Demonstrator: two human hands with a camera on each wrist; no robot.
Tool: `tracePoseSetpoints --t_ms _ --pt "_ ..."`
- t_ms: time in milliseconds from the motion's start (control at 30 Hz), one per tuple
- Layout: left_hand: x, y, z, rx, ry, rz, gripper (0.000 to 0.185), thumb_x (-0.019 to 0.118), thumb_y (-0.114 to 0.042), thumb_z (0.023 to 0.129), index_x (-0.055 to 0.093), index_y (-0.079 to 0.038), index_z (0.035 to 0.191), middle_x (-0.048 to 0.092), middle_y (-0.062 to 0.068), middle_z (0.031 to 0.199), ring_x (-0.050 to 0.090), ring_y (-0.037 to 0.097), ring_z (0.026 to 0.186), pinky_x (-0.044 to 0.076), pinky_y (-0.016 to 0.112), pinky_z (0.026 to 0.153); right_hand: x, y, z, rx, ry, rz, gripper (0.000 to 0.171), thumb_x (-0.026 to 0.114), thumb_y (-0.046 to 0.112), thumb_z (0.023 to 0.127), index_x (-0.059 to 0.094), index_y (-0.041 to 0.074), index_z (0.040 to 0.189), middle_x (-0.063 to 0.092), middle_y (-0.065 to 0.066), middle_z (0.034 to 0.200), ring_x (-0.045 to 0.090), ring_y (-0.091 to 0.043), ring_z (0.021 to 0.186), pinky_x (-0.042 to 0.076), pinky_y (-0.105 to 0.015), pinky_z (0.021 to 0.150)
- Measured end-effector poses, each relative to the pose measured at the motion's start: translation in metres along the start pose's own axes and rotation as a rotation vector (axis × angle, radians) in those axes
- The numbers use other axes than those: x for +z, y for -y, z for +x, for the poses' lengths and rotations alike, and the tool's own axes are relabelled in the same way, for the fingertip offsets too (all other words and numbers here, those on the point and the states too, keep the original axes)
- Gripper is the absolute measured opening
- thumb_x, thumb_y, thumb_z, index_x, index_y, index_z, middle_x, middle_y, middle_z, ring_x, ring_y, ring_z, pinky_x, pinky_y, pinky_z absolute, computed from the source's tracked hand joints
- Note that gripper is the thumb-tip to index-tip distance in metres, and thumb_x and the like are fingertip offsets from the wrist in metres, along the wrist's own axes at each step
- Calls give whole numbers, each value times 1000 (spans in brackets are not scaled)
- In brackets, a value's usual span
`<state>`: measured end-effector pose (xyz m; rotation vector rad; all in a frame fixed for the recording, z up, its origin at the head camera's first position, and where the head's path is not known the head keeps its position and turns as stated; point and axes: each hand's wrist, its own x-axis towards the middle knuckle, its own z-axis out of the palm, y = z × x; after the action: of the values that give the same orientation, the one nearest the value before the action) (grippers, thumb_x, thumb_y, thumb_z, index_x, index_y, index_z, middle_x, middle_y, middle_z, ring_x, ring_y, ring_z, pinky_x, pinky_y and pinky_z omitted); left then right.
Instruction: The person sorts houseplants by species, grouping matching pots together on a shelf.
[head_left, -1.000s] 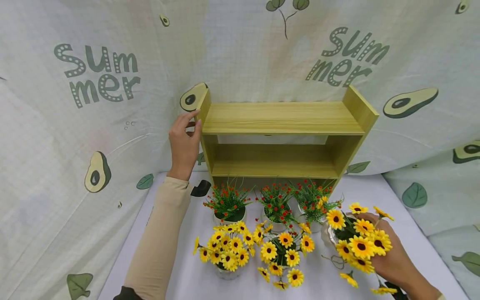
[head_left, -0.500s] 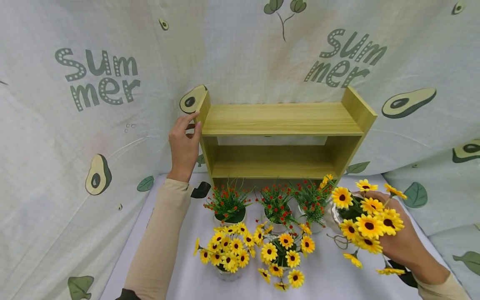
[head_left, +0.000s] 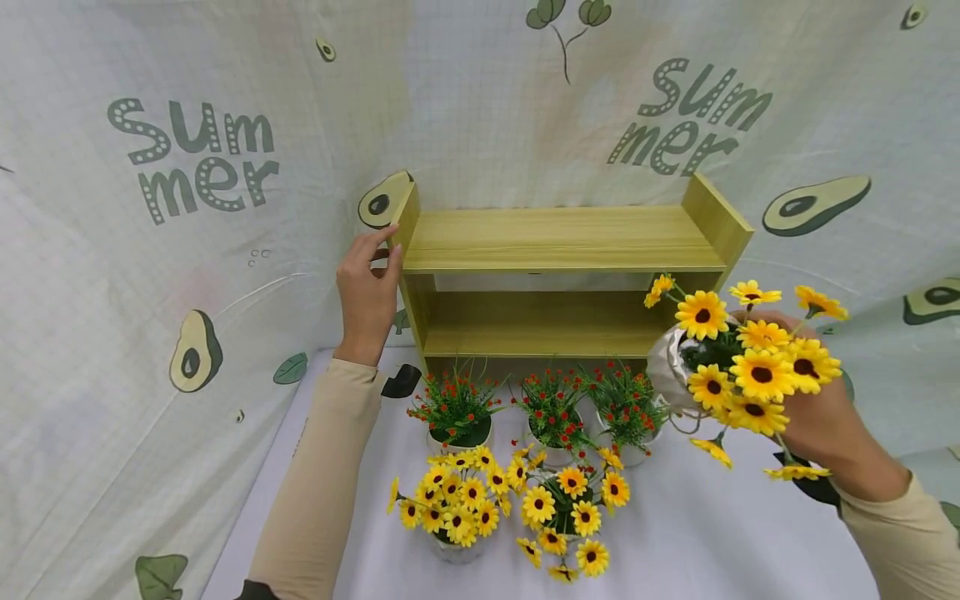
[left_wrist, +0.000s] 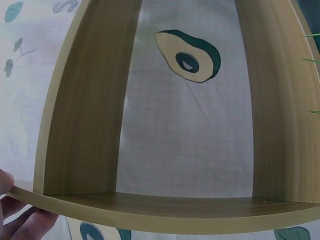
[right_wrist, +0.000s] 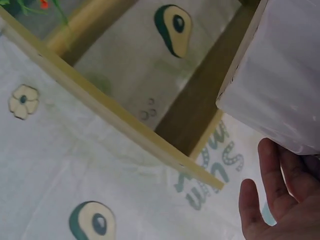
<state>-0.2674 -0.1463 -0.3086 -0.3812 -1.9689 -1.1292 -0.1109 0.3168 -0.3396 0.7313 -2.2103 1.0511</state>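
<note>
A two-tier wooden shelf (head_left: 562,237) stands at the back of the white table (head_left: 712,542). My left hand (head_left: 381,250) grips its left side panel near the top; in the left wrist view its fingertips (left_wrist: 17,217) show under the panel edge (left_wrist: 150,212). My right hand (head_left: 810,408) holds a white pot of yellow sunflowers (head_left: 738,354) in the air, level with the shelf's lower tier at its right end. In the right wrist view, the pot's white wall (right_wrist: 280,85) lies against my fingers (right_wrist: 272,200).
Two more sunflower pots (head_left: 453,500) (head_left: 570,504) stand at the table's front. Behind them, three pots of red flowers (head_left: 457,408) (head_left: 551,408) (head_left: 622,404) line up before the shelf. An avocado-print cloth (head_left: 225,167) hangs behind and on both sides.
My right hand has lifted the sunflower pot off the table, up and slightly right, to the height of the lower tier. My left hand stays on the shelf's side.
</note>
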Motion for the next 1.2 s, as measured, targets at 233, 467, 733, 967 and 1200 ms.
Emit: tracePoseSetpoints --t_ms 233,467,733,967,1200 --pt "0 -1 2 -1 -11 0 28 67 -4 103 73 0 131 72 20 117 73 34 100 49 9 74 -12 6 52 -104 -26 -159 109 64 77 87 50 -22 130 46 31 133 45 10 118 31 -9 104" --pt "-1 -2 3 2 -2 -2 28 67 -4 104 73 0 131 72 20 116 73 35 100 48 8 74 -18 10 94 -6 -84 -250 66 91 22 83 60 -10 133 50 33 115 47 12 109 34 -13 99" --pt "0 -1 2 3 5 -8 28 67 -4 104 73 0 131 72 20 115 73 35 100 48 9 74 -18 4 140 217 -82 -178 84 96 6 72 60 13 147 66 13 132 55 3 115 40 -14 97" --pt "1 0 0 -5 14 -12 29 68 -4 103 73 -1 132 72 19 117 73 33 101 54 19 76 -14 -10 169 371 16 -234 88 87 20 88 42 12 163 48 -21 160 48 -39 143 39 -35 118" --pt "-2 0 -1 -16 13 -10 30 67 -4 103 72 -1 133 73 18 121 73 33 103 56 23 77 -9 -25 181 422 47 -355 79 86 31 87 52 -4 149 63 -35 132 59 -45 98 41 -28 75"
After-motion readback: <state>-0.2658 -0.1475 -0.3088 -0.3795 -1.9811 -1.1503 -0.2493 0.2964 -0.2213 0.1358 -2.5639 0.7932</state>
